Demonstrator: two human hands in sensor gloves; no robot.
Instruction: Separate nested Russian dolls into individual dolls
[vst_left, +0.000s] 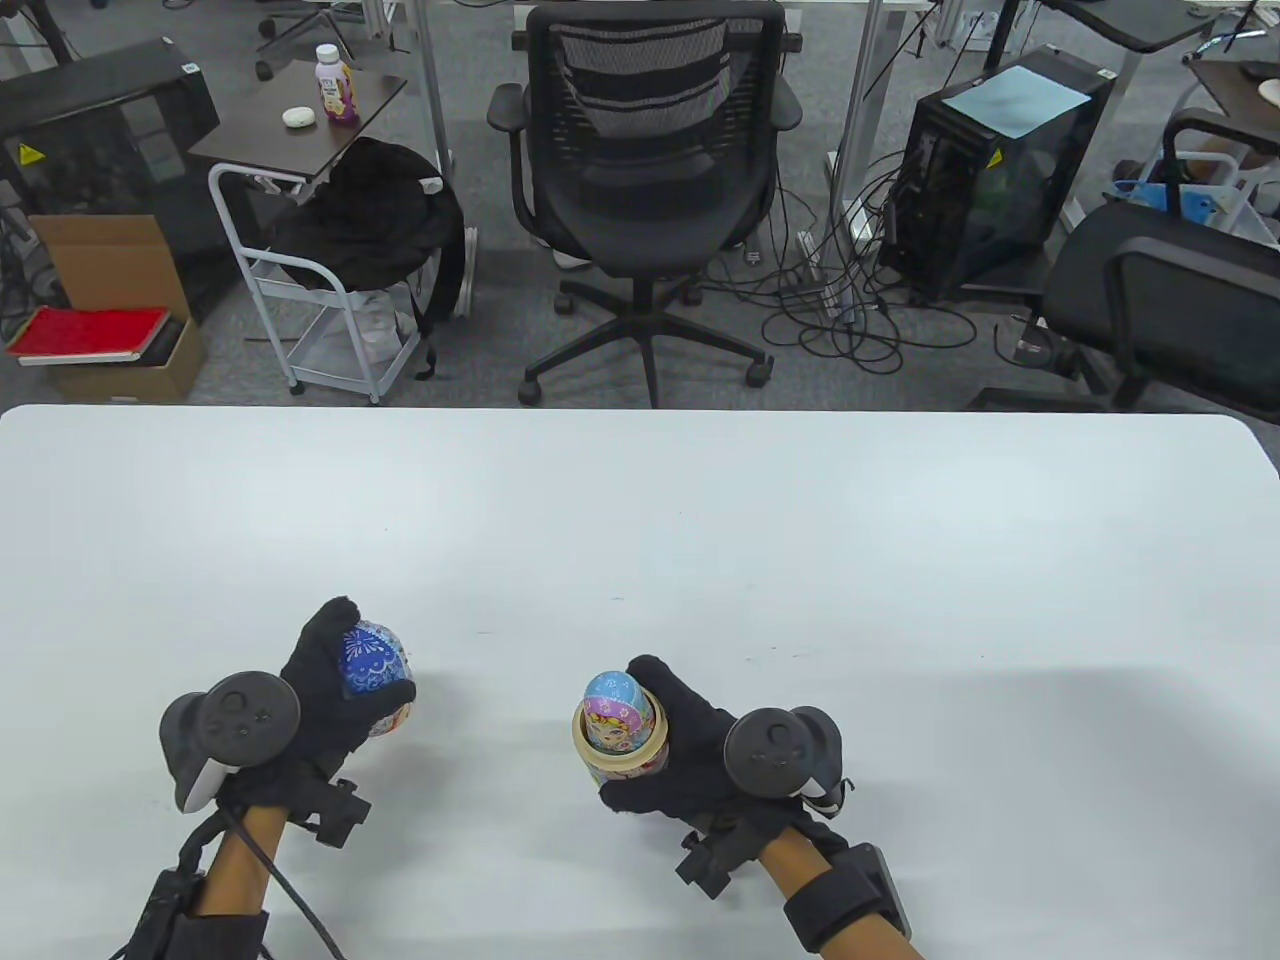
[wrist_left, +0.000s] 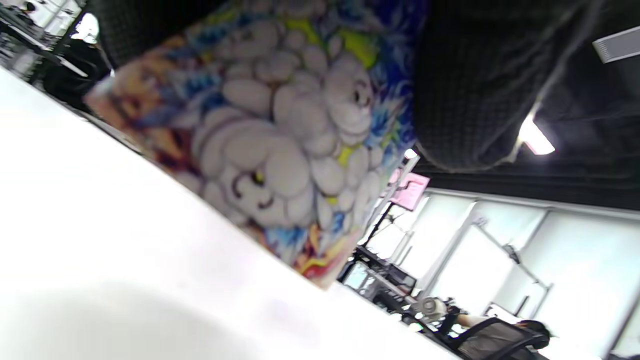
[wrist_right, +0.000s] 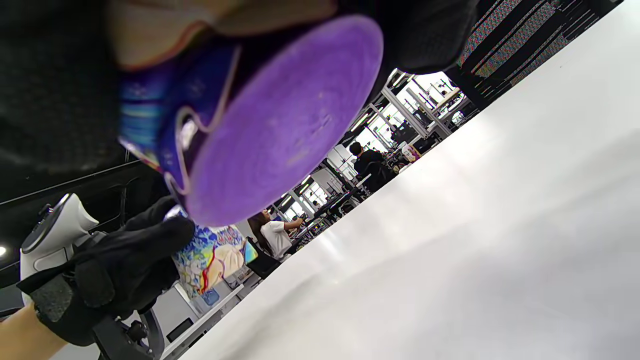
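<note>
My left hand (vst_left: 330, 690) grips the top half of the big doll (vst_left: 375, 675), blue with white patterns, at the table's near left. In the left wrist view this half (wrist_left: 280, 150) fills the frame, its open rim touching or just above the table. My right hand (vst_left: 690, 745) holds the bottom half of the big doll (vst_left: 625, 765) a little above the table, with a smaller doll (vst_left: 620, 712), light blue and pink, standing inside it. The right wrist view shows the bottom half's purple base (wrist_right: 285, 120) from below, and my left hand (wrist_right: 115, 270) with the top half (wrist_right: 212, 257) behind it.
The white table (vst_left: 640, 540) stretches wide beyond and to both sides of my hands. A black office chair (vst_left: 645, 190) stands past the far edge, with a cart (vst_left: 330, 300) and a computer tower (vst_left: 1000, 170) on the floor.
</note>
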